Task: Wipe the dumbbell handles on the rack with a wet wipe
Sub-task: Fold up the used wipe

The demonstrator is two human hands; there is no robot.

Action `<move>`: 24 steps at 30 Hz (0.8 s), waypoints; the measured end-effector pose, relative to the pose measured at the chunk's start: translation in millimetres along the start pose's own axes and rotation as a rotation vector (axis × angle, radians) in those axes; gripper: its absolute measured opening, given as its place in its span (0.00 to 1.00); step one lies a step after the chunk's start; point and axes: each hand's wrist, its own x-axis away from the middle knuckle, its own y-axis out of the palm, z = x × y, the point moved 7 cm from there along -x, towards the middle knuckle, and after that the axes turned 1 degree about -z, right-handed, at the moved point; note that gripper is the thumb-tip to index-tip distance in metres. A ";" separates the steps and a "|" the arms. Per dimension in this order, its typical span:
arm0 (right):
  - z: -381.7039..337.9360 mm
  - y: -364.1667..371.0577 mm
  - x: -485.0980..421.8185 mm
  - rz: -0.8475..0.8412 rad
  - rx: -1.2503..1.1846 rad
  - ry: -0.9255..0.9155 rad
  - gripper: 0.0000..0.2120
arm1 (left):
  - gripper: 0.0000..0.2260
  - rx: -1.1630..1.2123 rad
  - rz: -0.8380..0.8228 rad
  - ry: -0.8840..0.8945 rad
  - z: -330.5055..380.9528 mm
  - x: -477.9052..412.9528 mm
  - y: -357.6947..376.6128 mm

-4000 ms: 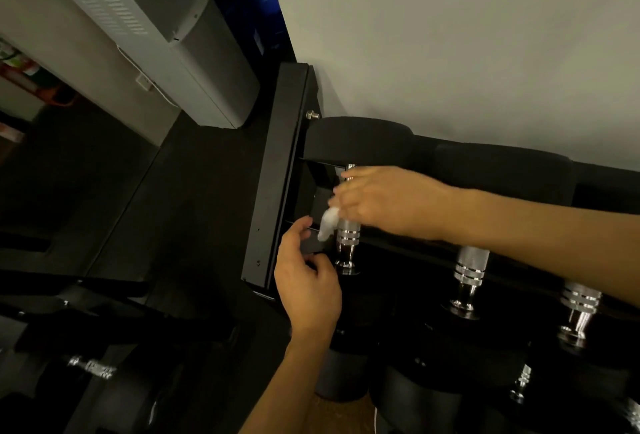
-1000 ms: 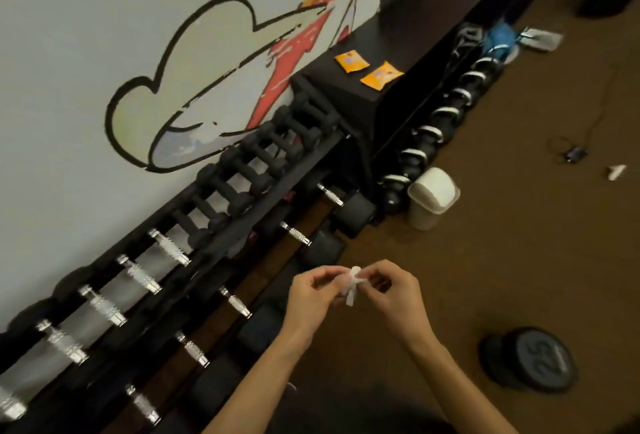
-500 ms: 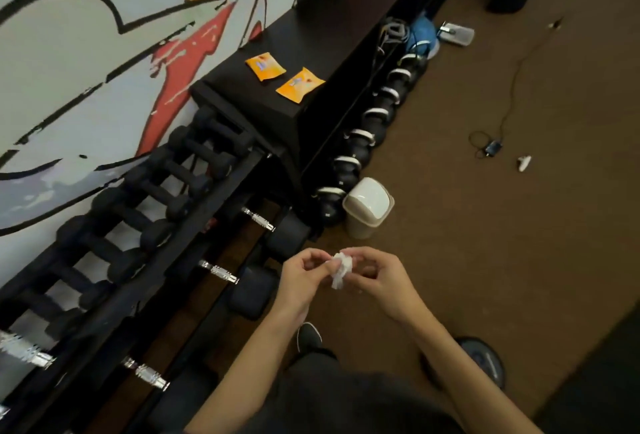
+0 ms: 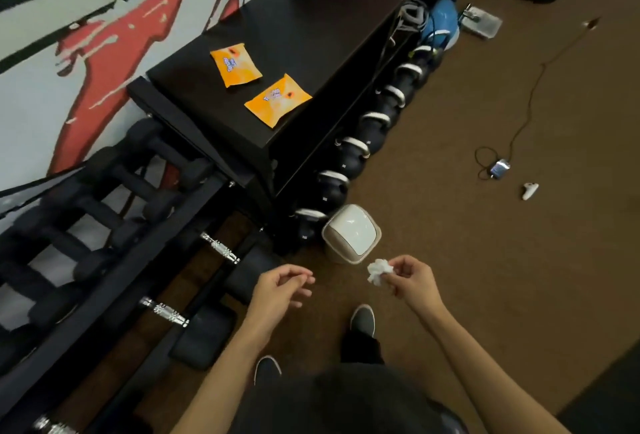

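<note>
Gym cleaning: wet wipe [image 4: 379,271] balled in my right hand [image 4: 412,281]

I am standing on brown carpet [image 4: 485,260], looking down past my own arms. A painted wall [image 4: 104,18] in red, black and pale tones is running along the upper left. Below it the black dumbbell rack [image 4: 104,291] is slanting across the left side, with dark dumbbells on the top tier and two chrome dumbbell handles [image 4: 220,247] [image 4: 164,311] showing on the tier beneath. A black cabinet [image 4: 294,18] is butting against the rack's far end, and a row of kettlebells [image 4: 346,160] is lining its foot. A small bin [image 4: 351,233] with a white lid is sitting on the carpet at the near end of that row, just beyond my hands.

My hands are apart. My right hand is pinching the crumpled white wipe at the fingertips, just in front of the bin and well clear of the handles. My left hand [image 4: 277,290] is hanging with fingers loosely curled, holding nothing. Two orange packets [image 4: 235,65] [image 4: 278,100] are lying flat on the cabinet top. My grey shoes [image 4: 362,319] are pointing toward the bin. A thin cable [image 4: 526,104] is trailing across the carpet at right.
</note>
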 end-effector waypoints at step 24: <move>314.0 103.7 -452.6 -0.114 -0.211 0.797 0.10 | 0.10 0.067 0.188 -0.509 -218.7 -354.6 173.5</move>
